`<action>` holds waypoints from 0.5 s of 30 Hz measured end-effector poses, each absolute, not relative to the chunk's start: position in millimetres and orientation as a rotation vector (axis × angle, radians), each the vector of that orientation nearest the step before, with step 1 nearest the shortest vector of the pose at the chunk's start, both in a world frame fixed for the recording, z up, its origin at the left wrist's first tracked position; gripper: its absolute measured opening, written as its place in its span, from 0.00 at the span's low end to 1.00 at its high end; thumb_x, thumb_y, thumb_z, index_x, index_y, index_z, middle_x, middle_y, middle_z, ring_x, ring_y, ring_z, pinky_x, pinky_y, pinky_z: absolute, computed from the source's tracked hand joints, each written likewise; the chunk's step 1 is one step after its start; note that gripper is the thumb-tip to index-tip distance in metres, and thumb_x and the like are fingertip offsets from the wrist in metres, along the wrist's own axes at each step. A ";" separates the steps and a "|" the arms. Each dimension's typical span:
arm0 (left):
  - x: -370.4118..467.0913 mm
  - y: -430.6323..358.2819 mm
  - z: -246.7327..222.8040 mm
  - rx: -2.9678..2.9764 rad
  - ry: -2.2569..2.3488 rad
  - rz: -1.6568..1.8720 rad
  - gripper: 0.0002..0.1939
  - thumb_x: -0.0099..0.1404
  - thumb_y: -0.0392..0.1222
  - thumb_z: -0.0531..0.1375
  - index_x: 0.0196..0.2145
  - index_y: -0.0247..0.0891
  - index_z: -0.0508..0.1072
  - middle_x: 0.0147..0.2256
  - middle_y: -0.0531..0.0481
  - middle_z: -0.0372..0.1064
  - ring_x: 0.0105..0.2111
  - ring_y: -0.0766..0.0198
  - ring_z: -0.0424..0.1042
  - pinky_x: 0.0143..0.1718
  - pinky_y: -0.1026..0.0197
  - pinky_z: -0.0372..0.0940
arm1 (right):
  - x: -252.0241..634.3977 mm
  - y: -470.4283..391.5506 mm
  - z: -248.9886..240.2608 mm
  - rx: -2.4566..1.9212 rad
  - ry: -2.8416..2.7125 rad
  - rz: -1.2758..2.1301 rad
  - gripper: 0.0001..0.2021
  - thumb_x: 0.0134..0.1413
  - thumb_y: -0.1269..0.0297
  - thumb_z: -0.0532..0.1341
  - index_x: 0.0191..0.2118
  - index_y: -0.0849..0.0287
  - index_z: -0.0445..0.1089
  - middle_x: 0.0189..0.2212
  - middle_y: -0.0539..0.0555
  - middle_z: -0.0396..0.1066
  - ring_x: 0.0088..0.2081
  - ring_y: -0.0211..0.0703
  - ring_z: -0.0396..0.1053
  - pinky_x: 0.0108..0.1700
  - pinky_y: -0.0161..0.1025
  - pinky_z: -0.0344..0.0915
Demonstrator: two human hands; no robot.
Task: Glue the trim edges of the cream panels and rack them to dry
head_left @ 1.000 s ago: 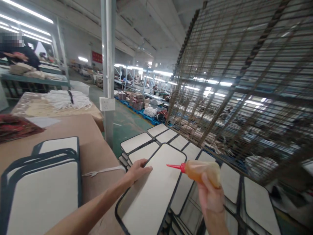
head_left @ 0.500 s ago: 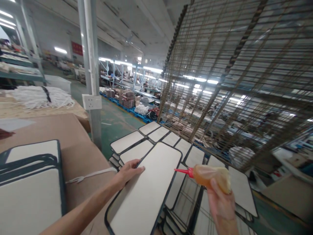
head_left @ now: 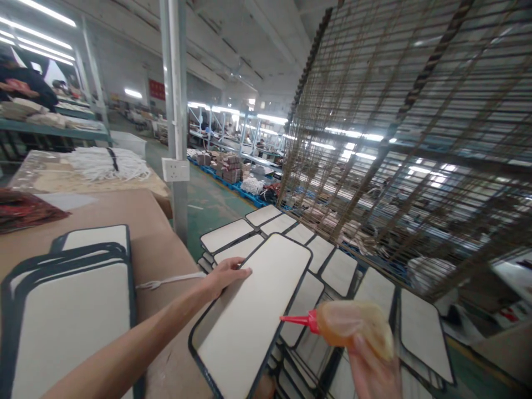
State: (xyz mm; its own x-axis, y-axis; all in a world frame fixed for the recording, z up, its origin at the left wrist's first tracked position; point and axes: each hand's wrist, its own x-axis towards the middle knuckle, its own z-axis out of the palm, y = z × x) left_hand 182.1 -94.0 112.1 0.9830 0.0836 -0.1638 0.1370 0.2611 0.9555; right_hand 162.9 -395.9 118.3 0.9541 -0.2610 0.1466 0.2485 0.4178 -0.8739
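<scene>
My left hand (head_left: 228,275) grips the left edge of a long cream panel (head_left: 257,310) with a dark rim and rounded corners, thumb on its face. The panel is tilted, its far end raised over other panels. In my right hand (head_left: 369,360) is a squeeze bottle (head_left: 353,327) of amber liquid, held on its side. Its red nozzle (head_left: 297,320) points left, the tip at the panel's right rim; whether it touches I cannot tell. Similar panels (head_left: 338,271) lie in rows beneath and beyond.
On the brown table (head_left: 162,260) at left lies a stack of dark-rimmed panels (head_left: 75,316). A white cord (head_left: 170,280) lies near its edge. Past it stand a post with a socket box (head_left: 175,170) and a bundle of white strips (head_left: 108,163). A tilted wire rack (head_left: 386,122) rises at right.
The bottle has moved down and left, its nozzle tip sliding along the panel's right edge towards me. My left hand keeps its hold. The view has turned left.
</scene>
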 end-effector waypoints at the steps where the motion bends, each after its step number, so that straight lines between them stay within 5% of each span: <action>1: 182.5 -95.1 113.0 1.311 0.205 -0.033 0.25 0.40 0.48 0.70 0.34 0.33 0.70 0.23 0.50 0.74 0.19 0.64 0.70 0.20 0.65 0.63 | 161.5 -398.9 116.2 -1.097 0.015 -0.304 0.25 0.30 0.64 0.74 0.41 0.52 0.70 0.34 0.46 0.74 0.36 0.35 0.70 0.39 0.27 0.67; 15: 188.3 -103.6 118.2 1.328 0.189 -0.047 0.25 0.39 0.49 0.70 0.33 0.34 0.69 0.22 0.51 0.73 0.19 0.65 0.70 0.19 0.65 0.62 | 150.5 -424.1 91.8 -1.175 -0.007 -0.173 0.27 0.32 0.66 0.73 0.44 0.52 0.69 0.34 0.50 0.75 0.37 0.39 0.72 0.41 0.30 0.68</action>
State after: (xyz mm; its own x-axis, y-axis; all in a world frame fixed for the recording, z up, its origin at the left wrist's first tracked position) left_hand 188.3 -103.6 118.2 0.9837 0.0739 -0.1637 0.1416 0.2416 0.9600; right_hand 150.5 -424.1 91.8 0.9866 -0.1316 0.0960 0.1392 0.3742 -0.9168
